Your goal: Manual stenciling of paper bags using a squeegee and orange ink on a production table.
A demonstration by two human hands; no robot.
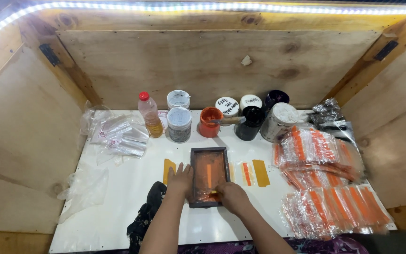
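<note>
From the head view I see both hands down on a dark-framed screen (pixel 208 176) that lies flat on the white table (pixel 118 207), near its front edge and about midway across.

My left hand (pixel 181 180) lies open, fingers spread, palm down. It presses on the left rail of the frame, with the fingertips reaching up along the rail. It grips nothing.

My right hand (pixel 231 196) is curled shut at the frame's lower right corner. A small orange-tipped tool (pixel 214 192) shows at its fingertips, touching the orange-stained mesh; I cannot tell what kind of tool it is. A bright orange stripe runs up the middle of the mesh.

Yellow strips (pixel 261 172) lie just beside the frame on either side, one with an orange stripe. A dark cloth (pixel 144 216) lies under my left forearm.

Behind the frame stands a row of pots: an open orange paint pot (pixel 209 122) with a stick resting across it, a black jar (pixel 250 123), grey and white-lidded tubs, and a bottle (pixel 149 114) of yellow liquid with a red cap. Clear bags (pixel 118 134) lie at the left; stacks of bagged orange pieces (pixel 325 174) fill the right.
</note>
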